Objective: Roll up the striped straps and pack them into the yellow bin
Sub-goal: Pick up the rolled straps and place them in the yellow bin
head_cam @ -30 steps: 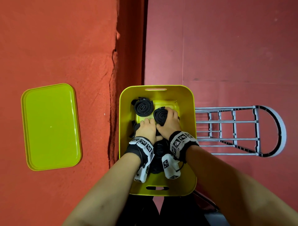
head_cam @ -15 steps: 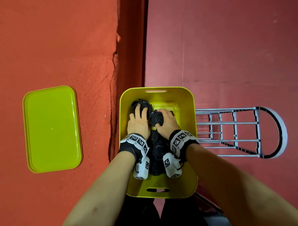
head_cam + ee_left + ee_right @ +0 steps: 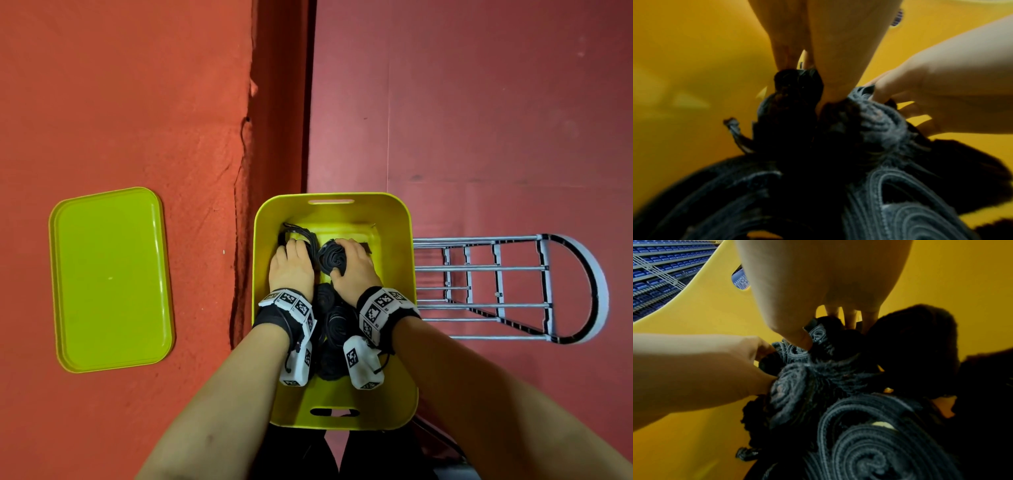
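The yellow bin stands in the middle of the head view, with both my hands inside its far half. My left hand curls its fingers over a dark rolled strap at the bin's far left; the left wrist view shows the fingers pinching this roll. Just to the right, my right hand grips another rolled strap, thumb on its near side and spiral end facing up. Several more dark rolls lie packed between my wrists, and one spiral fills the near right wrist view.
A lime-yellow tray lies on the orange-red surface to the left. A grey wire rack lies on the maroon floor right of the bin. A dark step edge runs up from the bin's far left corner.
My left hand moved from the bin's middle to the far-left roll and curled over it. My right hand moved slightly farther in with its roll, spiral now facing up.
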